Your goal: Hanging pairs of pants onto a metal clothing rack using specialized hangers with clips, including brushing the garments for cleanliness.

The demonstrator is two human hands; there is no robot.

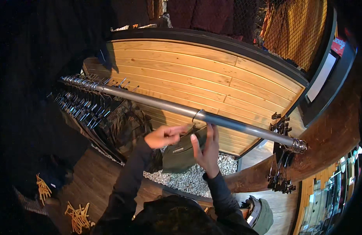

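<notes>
A metal rail (157, 102) crosses in front of me with an olive-green garment (177, 156) hung from a hook (195, 114) near its middle. My left hand (164, 136) is at the garment's upper left, slightly blurred, index finger stretched out; I see nothing held in it. My right hand (205, 154) is raised beside the garment with fingers extended and apart, fingertips just under the rail; whether they touch it I cannot tell. Dark and camouflage garments (128, 123) hang crowded on the rail's left part.
Behind the rail stands a wooden slatted panel (181, 66), with white gravel (185, 180) below. Clip hangers (280, 168) cluster at the right beside a rusty curved post (317, 156). Wooden hangers (77, 215) lie on the floor at lower left. Folded clothing (261, 215) sits at lower right.
</notes>
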